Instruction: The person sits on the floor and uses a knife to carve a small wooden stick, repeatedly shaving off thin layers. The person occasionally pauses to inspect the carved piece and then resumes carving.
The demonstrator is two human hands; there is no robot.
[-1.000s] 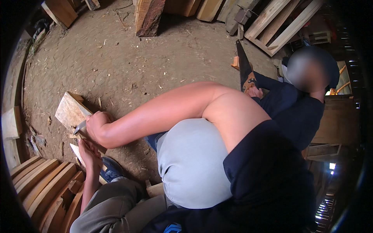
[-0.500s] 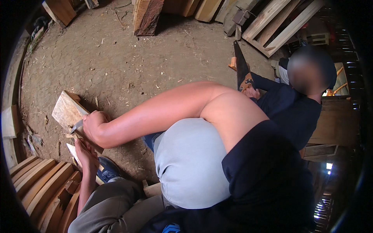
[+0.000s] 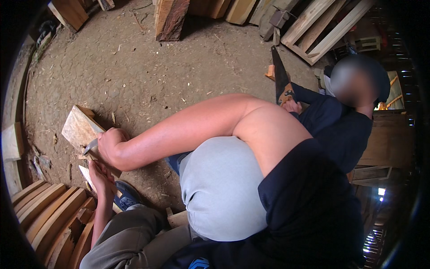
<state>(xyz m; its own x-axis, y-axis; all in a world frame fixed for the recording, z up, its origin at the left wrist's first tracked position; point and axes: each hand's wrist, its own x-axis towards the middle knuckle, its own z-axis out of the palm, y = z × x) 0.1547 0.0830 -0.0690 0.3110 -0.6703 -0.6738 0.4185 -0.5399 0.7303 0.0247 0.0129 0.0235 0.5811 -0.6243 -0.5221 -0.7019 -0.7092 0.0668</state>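
My right hand, at the end of an arm reaching across from the right, is closed round a tool with a curved metal blade; the fist hides its handle. Just below it, my left hand is closed on a thin piece of wood, mostly covered by the fingers. The blade meets this piece at its upper end. Behind both hands a thick pale wooden block stands on the dirt floor. A pale, pointed wooden strip shows beside my left hand, above a dark shoe.
Curved stacked boards lie at lower left. Thick timbers and a wooden frame stand at the far side. On the right a co-worker in dark clothes holds a handsaw. Rounded light grey cloth fills the near middle.
The view has shifted very slightly. Both hands keep their grips on the bladed tool and the wood, with almost no visible movement; the co-worker's head has tilted a little.
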